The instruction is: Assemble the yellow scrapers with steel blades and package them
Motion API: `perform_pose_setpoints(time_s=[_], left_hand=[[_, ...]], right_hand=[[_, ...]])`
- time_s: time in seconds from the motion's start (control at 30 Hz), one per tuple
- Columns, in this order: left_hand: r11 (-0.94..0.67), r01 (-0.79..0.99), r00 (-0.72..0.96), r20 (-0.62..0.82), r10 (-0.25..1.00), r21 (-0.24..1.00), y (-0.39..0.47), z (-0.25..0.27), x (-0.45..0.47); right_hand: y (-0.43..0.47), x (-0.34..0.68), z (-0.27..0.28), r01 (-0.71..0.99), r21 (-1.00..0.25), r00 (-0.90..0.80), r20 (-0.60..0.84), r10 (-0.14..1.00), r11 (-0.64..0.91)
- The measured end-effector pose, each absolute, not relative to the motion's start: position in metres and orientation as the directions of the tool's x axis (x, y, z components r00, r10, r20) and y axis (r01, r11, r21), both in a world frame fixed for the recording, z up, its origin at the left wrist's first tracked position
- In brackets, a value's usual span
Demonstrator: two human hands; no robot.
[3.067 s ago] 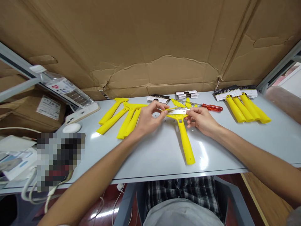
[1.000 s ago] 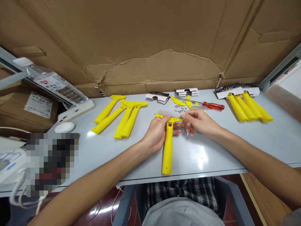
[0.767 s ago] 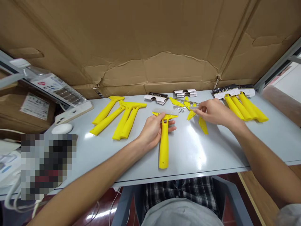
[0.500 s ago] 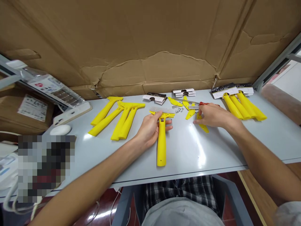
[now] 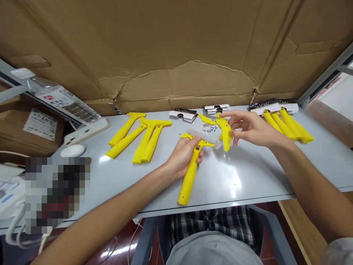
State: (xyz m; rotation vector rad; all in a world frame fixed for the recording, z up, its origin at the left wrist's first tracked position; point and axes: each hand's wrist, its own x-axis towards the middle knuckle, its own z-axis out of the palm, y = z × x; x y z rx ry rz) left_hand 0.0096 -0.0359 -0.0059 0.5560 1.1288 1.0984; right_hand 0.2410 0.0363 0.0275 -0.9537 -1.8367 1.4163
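My left hand (image 5: pixel 180 158) grips a yellow scraper (image 5: pixel 188 184) just below its wide head, with the handle pointing down toward me. A thin clear or metallic blade strip (image 5: pixel 202 135) lies along the top of that head under my thumb. In the fingers of my right hand (image 5: pixel 252 129) is a flat yellow head plate (image 5: pixel 226 134) with small holes, raised above the table to the right of the scraper. Small screws (image 5: pixel 210 129) are scattered between the two hands, further back. Another yellow plate (image 5: pixel 206 119) lies behind them, and a screwdriver there is mostly hidden by my right hand.
Several yellow handles (image 5: pixel 149 141) lie at left. Carded scrapers (image 5: pixel 292 125) rest at right, and folded cards (image 5: pixel 182 115) at the back. A cardboard sheet (image 5: pixel 176 48) stands behind the table. On the left are a plastic bottle (image 5: pixel 66 99), a phone (image 5: pixel 86 132) and a white mouse (image 5: pixel 73 151).
My right hand has picked up the yellow plate from the table and raised it toward the scraper. The scraper in my left hand has tilted, its handle end swinging left and nearer to me.
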Motion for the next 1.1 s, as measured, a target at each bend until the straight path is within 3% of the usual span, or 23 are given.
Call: perform_pose_setpoints(time_s=[0.33,0.57,0.97,1.1], left_hand=[[0.379,-0.416,0.015,-0.411,0.912,0.827,-0.038,-0.003,0.010],[0.300,-0.439,-0.040,-0.352,0.935,0.847,-0.042,-0.001,0.014],[0.214,-0.470,-0.112,-0.298,0.948,0.856,-0.047,-0.004,0.020],[0.188,-0.475,-0.145,-0.287,0.947,0.860,-0.047,-0.003,0.020]], right_hand=[[0.035,0.216,0.008,-0.138,-0.990,-0.379,0.083,0.922,0.033],[0.023,0.197,0.000,-0.257,-0.966,-0.278,0.072,0.958,-0.002],[0.009,0.183,-0.010,-0.208,-0.974,-0.249,-0.036,0.968,-0.090],[0.004,0.180,-0.008,-0.159,-0.987,-0.230,0.001,0.973,-0.036]])
